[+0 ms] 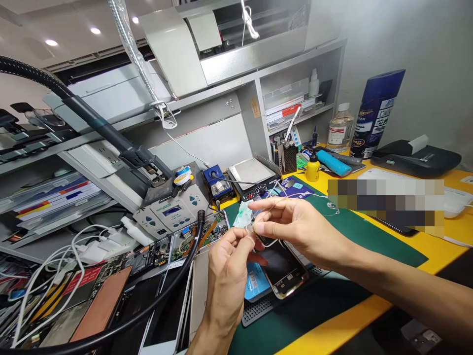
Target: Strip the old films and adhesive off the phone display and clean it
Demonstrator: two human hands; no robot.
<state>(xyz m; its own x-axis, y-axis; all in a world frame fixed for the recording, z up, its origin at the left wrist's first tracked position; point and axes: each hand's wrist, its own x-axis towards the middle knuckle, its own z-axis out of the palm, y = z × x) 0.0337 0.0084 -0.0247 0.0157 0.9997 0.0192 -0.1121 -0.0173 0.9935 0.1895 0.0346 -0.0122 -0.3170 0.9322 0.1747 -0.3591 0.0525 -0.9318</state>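
Note:
My left hand (229,264) comes up from the bottom, thumb and index finger pinched together. My right hand (308,229) reaches in from the right with its thumb and index finger closed at the same spot. Between the fingertips of both is a small pale piece (250,229), mostly covered, whose kind I cannot make out. A thin white cable (272,243) shows just below the right fingers. Under the hands lies a phone (284,268) with a dark face, beside a light blue flat box (256,283), both over a perforated grey mat (258,311).
The green work mat (354,241) covers part of the yellow table (332,330). A hot-air station (172,212) with a black hose (162,303) stands left, near opened devices and circuit boards (185,241). At the back right are a yellow bottle (313,167) and a spray can (377,116).

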